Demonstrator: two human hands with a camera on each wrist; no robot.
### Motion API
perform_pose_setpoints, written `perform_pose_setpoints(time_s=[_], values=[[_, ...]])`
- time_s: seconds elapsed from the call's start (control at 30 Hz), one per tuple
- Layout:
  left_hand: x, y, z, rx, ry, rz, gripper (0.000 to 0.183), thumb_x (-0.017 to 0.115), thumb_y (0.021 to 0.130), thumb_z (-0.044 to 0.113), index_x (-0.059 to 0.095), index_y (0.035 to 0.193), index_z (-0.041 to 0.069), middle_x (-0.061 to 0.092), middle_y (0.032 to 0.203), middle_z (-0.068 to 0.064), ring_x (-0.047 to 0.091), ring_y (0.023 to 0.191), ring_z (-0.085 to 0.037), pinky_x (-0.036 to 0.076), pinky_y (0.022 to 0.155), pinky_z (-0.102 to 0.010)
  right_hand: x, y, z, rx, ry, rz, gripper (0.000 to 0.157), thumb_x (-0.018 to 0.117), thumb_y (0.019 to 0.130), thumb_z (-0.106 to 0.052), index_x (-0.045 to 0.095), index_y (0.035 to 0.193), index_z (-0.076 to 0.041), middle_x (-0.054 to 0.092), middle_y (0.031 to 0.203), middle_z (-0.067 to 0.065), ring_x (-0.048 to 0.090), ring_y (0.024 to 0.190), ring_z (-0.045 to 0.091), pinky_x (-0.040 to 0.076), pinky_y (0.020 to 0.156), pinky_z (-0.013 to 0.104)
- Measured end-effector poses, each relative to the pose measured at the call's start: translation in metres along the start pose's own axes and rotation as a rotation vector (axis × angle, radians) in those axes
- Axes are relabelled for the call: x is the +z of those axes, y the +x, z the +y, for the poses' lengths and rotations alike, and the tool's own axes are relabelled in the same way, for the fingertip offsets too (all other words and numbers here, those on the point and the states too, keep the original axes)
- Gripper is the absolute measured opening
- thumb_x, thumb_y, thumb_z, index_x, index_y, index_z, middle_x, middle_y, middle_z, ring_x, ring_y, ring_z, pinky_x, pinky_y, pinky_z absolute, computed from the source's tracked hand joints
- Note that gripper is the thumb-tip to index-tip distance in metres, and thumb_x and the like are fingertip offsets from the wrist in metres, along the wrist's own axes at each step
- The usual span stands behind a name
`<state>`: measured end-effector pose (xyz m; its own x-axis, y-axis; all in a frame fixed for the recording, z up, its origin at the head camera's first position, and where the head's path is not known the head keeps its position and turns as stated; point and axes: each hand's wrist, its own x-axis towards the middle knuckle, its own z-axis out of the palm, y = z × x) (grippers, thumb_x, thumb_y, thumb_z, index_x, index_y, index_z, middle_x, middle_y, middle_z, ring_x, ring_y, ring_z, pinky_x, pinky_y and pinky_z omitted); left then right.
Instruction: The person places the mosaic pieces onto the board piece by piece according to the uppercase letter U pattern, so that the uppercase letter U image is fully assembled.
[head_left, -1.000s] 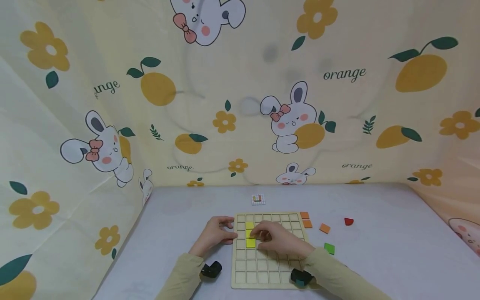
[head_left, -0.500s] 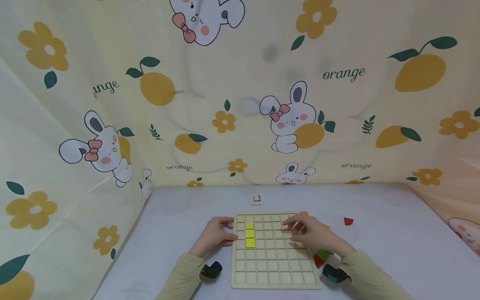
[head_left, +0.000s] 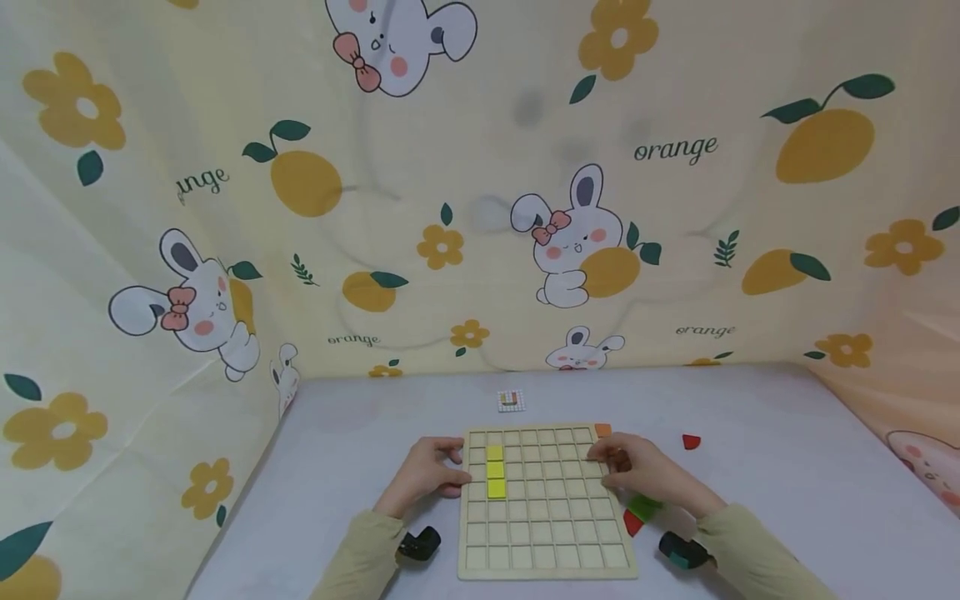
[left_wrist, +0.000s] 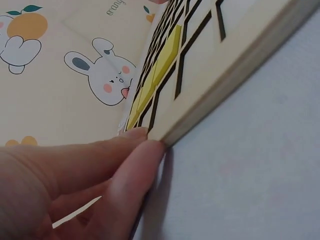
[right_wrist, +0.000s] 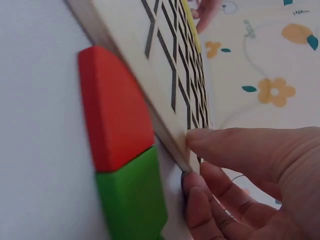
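A square wooden grid board lies on the table, three yellow tiles in a column of its cells at the upper left. My left hand grips the board's left edge; in the left wrist view its fingertips meet at the rim. On the opposite side, my right hand pinches the right edge. The right wrist view has its thumb on the rim's top, other fingers against the side and below. Beside that edge lie a green piece and a red piece, touching each other.
Behind the board lies a small pattern card. An orange tile sits by the board's upper right corner, partly behind my right hand. Farther right is a red rounded piece. A printed cloth hangs behind the table.
My right hand has moved right, from over the yellow tiles to the board's right edge, and now grips there. My left hand stays at the left edge. The head view has shifted slightly.
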<state>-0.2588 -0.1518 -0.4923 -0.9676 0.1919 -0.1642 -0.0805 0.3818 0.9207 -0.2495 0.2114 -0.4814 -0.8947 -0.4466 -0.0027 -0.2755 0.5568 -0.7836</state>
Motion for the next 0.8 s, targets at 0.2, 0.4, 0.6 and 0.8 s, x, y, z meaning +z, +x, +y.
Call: perform_pose_setpoints(time_s=[0.2, 0.4, 0.6, 0.8], values=[[0.000, 0.002, 0.001, -0.010, -0.011, -0.006, 0.068, 0.081, 0.070, -0.004, 0.053, 0.132, -0.003, 0.056, 0.093, -0.012, 0.063, 0.059, -0.015, 0.059, 0.054, -0.031, -0.002, 0.007, -0.002, 0.013, -0.046, 0.003, 0.032, 0.074, 0.080, -0.002, 0.063, 0.110, -0.005, 0.058, 0.094, 0.004, 0.050, 0.078, 0.020, 0.047, 0.063, 0.025], [-0.002, 0.007, 0.005, -0.017, 0.025, -0.006, 0.068, 0.082, 0.070, -0.002, 0.053, 0.132, -0.002, 0.058, 0.088, -0.011, 0.061, 0.056, -0.014, 0.058, 0.053, -0.029, -0.005, 0.016, -0.006, 0.038, -0.070, -0.017, 0.031, 0.075, 0.077, 0.000, 0.063, 0.106, -0.006, 0.055, 0.089, 0.005, 0.049, 0.077, 0.020, 0.045, 0.062, 0.027], [-0.004, 0.017, 0.006, -0.002, 0.060, -0.009, 0.067, 0.082, 0.071, -0.001, 0.054, 0.132, -0.002, 0.060, 0.085, -0.010, 0.061, 0.056, -0.013, 0.057, 0.052, -0.026, -0.009, 0.025, -0.009, 0.068, -0.097, -0.027, 0.032, 0.074, 0.077, 0.003, 0.063, 0.106, -0.005, 0.053, 0.086, 0.006, 0.047, 0.076, 0.020, 0.042, 0.063, 0.030], [-0.006, 0.026, 0.006, 0.002, 0.054, -0.007, 0.067, 0.081, 0.071, -0.001, 0.053, 0.132, -0.003, 0.060, 0.084, -0.010, 0.061, 0.057, -0.014, 0.058, 0.053, -0.027, -0.013, 0.032, -0.009, 0.077, -0.117, -0.019, 0.032, 0.075, 0.078, 0.000, 0.064, 0.107, -0.005, 0.054, 0.086, 0.006, 0.047, 0.077, 0.020, 0.042, 0.064, 0.029]])
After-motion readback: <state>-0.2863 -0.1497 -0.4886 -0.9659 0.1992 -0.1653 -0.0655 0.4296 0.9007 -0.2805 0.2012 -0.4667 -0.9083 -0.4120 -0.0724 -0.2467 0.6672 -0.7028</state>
